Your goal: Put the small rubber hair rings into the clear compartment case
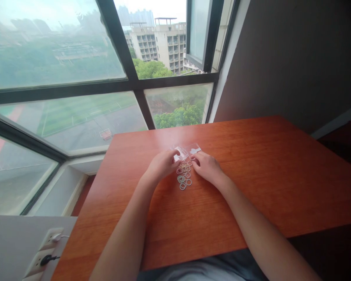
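Note:
Small pastel rings (183, 175) that look like hair ties lie in a loose cluster on the wooden table, pinkish and cream towards the far side and greenish nearer me. Beyond them are two clear plastic bags, a left one (181, 153) and a right one (194, 150) with a white patch. My left hand (163, 166) is curled at the left bag, its thumb and forefinger closed on the bag's edge. Curled beside the right bag, my right hand (207, 167) has its fingertips close together next to a ring; what they hold, if anything, is too small to make out.
The reddish-brown table (269, 168) reaches far to the right. Dark-framed windows (76, 86) stand past its far and left edges, with one pane swung open. A grey wall (286, 58) rises at the right. Lower left, wall sockets (48, 239) hold two plugs.

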`<state>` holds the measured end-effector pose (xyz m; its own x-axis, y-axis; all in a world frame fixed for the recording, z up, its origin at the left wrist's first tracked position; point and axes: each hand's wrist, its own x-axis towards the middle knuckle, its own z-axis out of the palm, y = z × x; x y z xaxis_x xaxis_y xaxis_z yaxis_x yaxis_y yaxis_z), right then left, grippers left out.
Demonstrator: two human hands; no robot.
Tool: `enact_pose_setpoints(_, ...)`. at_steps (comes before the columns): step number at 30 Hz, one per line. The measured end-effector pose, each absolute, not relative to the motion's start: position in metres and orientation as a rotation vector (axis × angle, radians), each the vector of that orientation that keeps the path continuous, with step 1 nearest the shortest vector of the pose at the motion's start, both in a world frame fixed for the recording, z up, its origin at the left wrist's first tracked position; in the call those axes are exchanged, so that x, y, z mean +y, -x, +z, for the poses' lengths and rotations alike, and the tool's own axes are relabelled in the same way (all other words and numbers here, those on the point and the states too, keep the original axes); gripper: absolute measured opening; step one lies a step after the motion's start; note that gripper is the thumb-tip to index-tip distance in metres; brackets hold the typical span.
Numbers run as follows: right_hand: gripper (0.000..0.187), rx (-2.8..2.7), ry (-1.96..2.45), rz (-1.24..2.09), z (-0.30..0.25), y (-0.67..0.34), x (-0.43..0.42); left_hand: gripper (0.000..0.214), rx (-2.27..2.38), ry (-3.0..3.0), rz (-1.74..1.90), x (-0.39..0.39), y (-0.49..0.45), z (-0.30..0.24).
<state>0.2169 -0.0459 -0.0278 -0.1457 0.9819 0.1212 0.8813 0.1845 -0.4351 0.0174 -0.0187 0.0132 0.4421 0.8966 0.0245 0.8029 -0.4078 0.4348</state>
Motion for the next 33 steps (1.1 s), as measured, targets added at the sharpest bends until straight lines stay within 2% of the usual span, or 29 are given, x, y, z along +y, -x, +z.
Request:
enact_pose_setpoints(3,0.022,-2.130,1.676,0.393,-0.027,-0.215,-0.047,0.018,1.479,-2.431,0.250,-0.016,-0.014,0.009)
enact_pose_setpoints(14,0.023,-2.201,1.575,0.465,-0.026,-0.218,-0.048,0.018,1.388,-2.457,0.114,-0.014,0.002,0.018)
enact_pose_setpoints(33,0.023,-2.230,1.616,0.441,-0.025,-0.217,-0.049,0.019,1.319,-2.345,0.227,-0.010,0.003,0.008)
